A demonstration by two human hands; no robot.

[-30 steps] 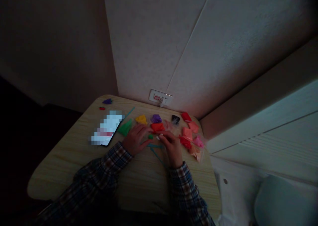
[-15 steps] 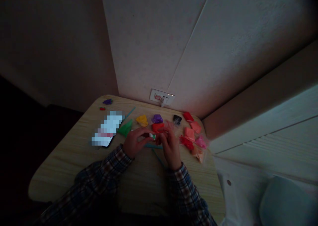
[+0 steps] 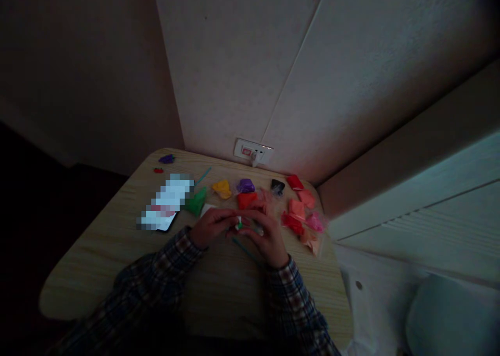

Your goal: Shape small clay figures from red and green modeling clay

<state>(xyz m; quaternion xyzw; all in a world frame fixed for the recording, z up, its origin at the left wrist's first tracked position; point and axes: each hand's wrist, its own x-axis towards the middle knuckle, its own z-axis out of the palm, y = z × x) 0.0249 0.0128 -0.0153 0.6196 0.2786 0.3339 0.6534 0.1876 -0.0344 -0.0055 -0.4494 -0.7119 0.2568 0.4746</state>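
Note:
Between my hands is a small white-and-green piece of modelling clay point(image 3: 239, 223), its exact shape too small and dark to make out. My left hand point(image 3: 211, 228) pinches it from the left with thumb and fingers. From the other side my right hand point(image 3: 270, 237) closes its fingers and thumb on the same piece, and the fingertips of both hands meet there. Just behind the hands lie a red-orange clay pack point(image 3: 247, 199) and a white sheet or card point(image 3: 207, 208), partly covered by my left hand. A thin blue stick point(image 3: 244, 246) lies below the fingers.
A lit phone point(image 3: 167, 202) lies on the wooden table point(image 3: 97, 241) at left, beside green clay point(image 3: 196, 202). Yellow point(image 3: 222, 189), purple point(image 3: 246, 185) and black point(image 3: 277, 187) packs line the back; several red and pink packs point(image 3: 297, 209) lie right. A wall socket point(image 3: 253, 151) is behind.
My right hand has turned, its thumb and fingers now reaching leftward around the piece. My left fingers have come closer to the right ones. The green part shows more upright between them.

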